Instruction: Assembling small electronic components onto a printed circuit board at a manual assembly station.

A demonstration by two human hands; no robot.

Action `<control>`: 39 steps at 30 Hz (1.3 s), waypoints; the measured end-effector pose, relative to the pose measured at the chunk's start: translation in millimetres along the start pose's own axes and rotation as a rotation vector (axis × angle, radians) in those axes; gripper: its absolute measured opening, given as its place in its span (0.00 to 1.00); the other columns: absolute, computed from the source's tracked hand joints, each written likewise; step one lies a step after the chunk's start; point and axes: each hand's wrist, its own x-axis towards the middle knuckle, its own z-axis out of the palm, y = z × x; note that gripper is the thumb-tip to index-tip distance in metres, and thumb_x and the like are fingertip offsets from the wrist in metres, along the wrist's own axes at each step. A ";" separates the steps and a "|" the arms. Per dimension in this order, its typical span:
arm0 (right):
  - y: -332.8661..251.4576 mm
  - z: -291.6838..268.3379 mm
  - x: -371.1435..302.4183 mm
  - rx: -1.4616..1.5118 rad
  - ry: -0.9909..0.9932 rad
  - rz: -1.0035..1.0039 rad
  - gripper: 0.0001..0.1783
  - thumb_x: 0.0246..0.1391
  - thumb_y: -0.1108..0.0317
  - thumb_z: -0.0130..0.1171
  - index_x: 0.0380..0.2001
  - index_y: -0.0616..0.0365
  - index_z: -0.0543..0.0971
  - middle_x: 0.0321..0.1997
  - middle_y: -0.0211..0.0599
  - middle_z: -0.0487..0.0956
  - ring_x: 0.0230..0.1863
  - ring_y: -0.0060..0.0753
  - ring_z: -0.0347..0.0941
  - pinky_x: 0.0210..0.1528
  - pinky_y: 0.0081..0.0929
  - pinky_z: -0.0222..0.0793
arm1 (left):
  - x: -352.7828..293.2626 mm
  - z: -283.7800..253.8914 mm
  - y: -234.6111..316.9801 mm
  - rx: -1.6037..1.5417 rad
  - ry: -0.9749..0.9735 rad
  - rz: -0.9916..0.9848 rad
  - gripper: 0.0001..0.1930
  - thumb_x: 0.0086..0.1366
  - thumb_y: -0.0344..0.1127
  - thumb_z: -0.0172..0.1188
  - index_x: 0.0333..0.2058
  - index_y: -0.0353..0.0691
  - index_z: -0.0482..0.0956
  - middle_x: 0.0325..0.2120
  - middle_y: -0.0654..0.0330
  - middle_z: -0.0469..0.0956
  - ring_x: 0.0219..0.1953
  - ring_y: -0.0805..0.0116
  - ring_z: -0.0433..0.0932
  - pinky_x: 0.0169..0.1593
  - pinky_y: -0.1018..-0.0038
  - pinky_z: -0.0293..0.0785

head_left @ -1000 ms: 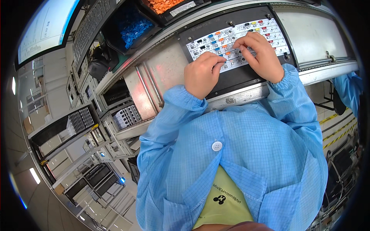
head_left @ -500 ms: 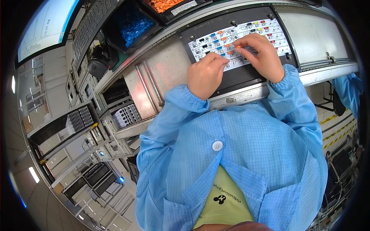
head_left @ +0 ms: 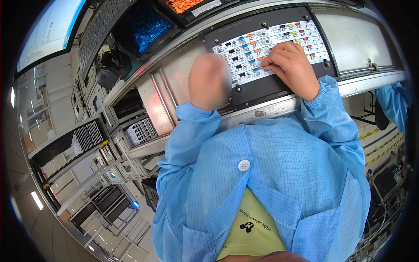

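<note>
White circuit-board strips (head_left: 301, 32) lie side by side in a black fixture frame (head_left: 266, 94), carrying rows of black, blue, orange, yellow and red connectors. Over the near part of the strips, my right hand (head_left: 291, 67) pinches with thumb and index finger at a small orange connector (head_left: 263, 66), at or just above the board. Whether the connector is seated is hidden by the fingertips. My left hand (head_left: 207, 83) is at the left edge of the fixture, smeared by motion; its fingers cannot be made out.
Behind the rail stand a bin of blue connectors (head_left: 148, 32) and a bin of orange connectors (head_left: 182, 5). A keyboard (head_left: 99, 32) and a monitor (head_left: 50, 32) are at the far left. Metal conveyor rails (head_left: 366, 76) border the fixture. Another person's blue sleeve (head_left: 395, 102) shows at right.
My left hand has moved left, away from the middle of the boards to the fixture's left edge. My right hand has shifted slightly toward me, still pinching at an orange connector.
</note>
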 end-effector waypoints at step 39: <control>-1.3 -9.3 3.2 -0.252 -0.098 -0.132 0.09 0.47 0.73 0.70 0.34 0.54 0.87 0.38 0.30 0.84 0.49 0.37 0.79 0.60 0.40 0.71 | -1.8 -6.0 1.2 -0.166 -0.125 -0.090 0.06 0.66 0.25 0.68 0.42 0.38 0.88 0.37 0.64 0.78 0.21 0.82 0.65 0.27 0.80 0.61</control>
